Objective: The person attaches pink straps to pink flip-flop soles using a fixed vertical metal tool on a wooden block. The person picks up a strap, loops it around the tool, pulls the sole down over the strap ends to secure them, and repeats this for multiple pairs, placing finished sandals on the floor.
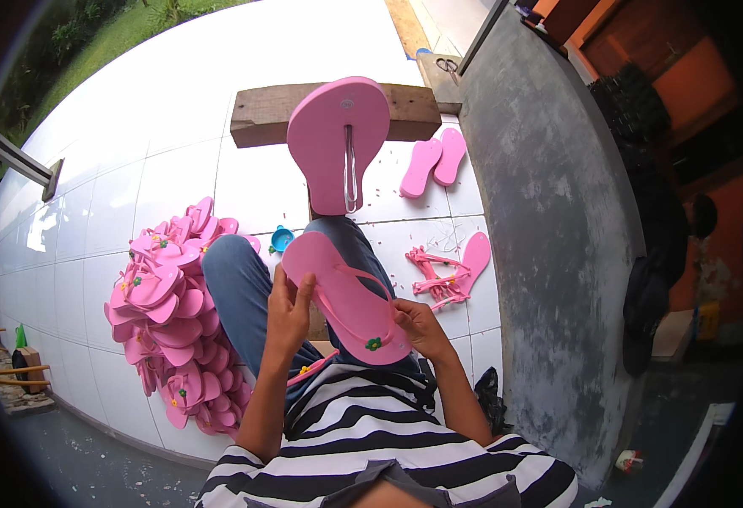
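Over white floor tiles (pixel 181 186) beside a grey wall (pixel 541 229), pinching one pink flip-flop (pixel 353 306) with left hand (pixel 289 315) and right hand (pixel 422 327).

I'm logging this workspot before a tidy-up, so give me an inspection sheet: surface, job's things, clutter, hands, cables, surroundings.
Surface: white tiled floor.
Job's things: pink sandal with green flower, held; pink sole with metal loop, before wooden block; sandal pile at left; pink straps at right.
Clutter: blue cup; black bag; small pink scraps scattered across the tiles.
Hands: left hand grips the sandal's edge; right hand grips near the flower.
Cables: none identifiable; thin pale strands at right.
Surroundings: grey wall right; grass upper left.
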{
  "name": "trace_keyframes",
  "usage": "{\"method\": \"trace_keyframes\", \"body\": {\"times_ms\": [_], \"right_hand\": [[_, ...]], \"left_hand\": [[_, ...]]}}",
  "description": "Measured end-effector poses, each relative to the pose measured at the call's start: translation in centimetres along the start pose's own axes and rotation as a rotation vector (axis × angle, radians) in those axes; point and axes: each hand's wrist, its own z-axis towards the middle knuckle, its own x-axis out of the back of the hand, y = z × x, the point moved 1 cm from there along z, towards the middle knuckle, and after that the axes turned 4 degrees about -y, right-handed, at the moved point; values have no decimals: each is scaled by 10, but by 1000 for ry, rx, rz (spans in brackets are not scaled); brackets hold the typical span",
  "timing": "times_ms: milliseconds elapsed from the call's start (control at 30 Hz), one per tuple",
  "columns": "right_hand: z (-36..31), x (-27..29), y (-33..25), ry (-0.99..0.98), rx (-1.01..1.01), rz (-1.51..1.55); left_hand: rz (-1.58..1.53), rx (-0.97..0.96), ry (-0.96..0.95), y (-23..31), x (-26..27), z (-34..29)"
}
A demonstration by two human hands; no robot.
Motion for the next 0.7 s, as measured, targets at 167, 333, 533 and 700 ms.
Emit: {"method": "trace_keyframes", "body": {"times_ms": [167,333,533,700], "right_hand": [[-11,50,50,517,150,77],[11,110,132,694,-177,-610],[32,20,-11,547,151,-26],[57,-43,-108,143,410,-215]], "left_hand": [[1225,-225,-487,-53,12,-99],[935,-8,-408,-23,29,-80],[-395,137,45,26,24,-25],[-761,192,-174,42,-9,1]]}}
